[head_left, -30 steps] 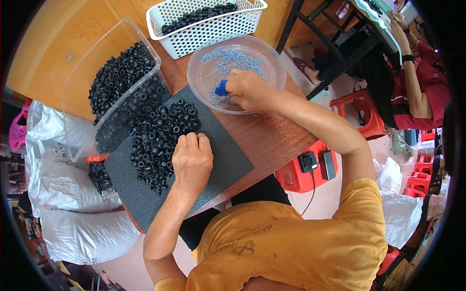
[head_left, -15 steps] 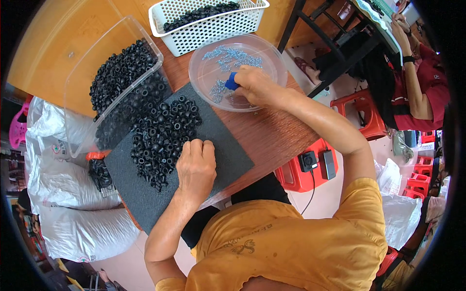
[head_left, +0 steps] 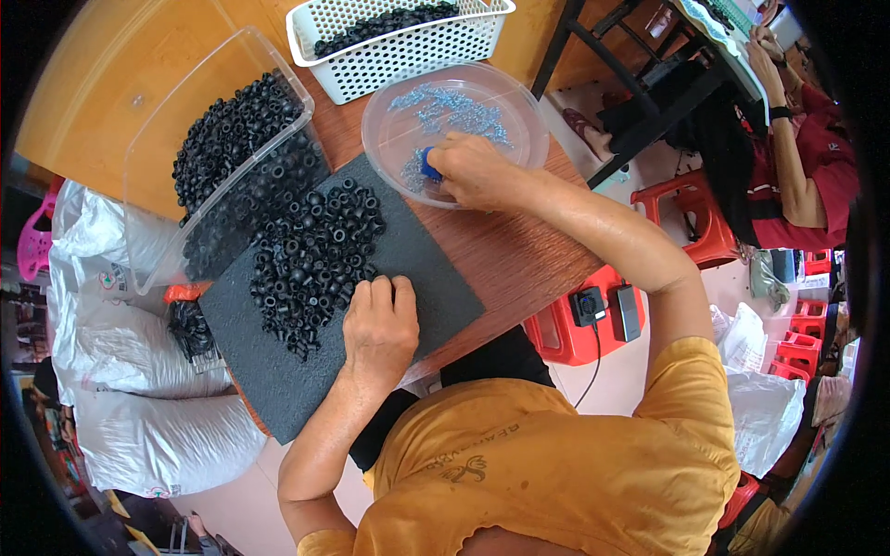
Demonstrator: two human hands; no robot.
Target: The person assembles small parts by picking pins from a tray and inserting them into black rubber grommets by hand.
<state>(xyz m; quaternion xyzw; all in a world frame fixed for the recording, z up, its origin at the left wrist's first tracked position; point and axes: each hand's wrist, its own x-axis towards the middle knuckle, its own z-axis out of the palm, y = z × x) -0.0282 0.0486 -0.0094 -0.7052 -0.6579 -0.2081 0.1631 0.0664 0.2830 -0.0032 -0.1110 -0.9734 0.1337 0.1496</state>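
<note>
Hands work apart on a wooden tabletop (head_left: pixel 519 250) seen from the head camera. The right hand (head_left: pixel 473 171) reaches over the near rim of a clear round bowl (head_left: pixel 389 139), its fingers curled shut around a small blue tool (head_left: pixel 431 167) whose tip shows just left of the knuckles. The bowl sits near the tabletop's far right edge and holds a thin scatter of small bluish metal pieces (head_left: pixel 450 107), most of them lying beyond the hand toward the bowl's far side, a few beside the tool.

The left hand (head_left: pixel 380 329) lies palm down, fingers loosely together and flat, on a dark grey mat (head_left: pixel 426 278) that runs across the near part of the tabletop and overhangs its near left corner. It holds nothing that I can see; its fingertips touch the near edge of a heap of black rubber rings (head_left: pixel 315 255) piled on the mat.

A clear plastic tub (head_left: pixel 158 139) stands just left of the mat, its low end against the heap, and is filled with more black rings (head_left: pixel 232 139). A white latticed basket (head_left: pixel 408 42) at the far edge, just behind the bowl, also carries dark pieces.

Left of the table, white sacks (head_left: pixel 120 352) are stacked on the floor.
</note>
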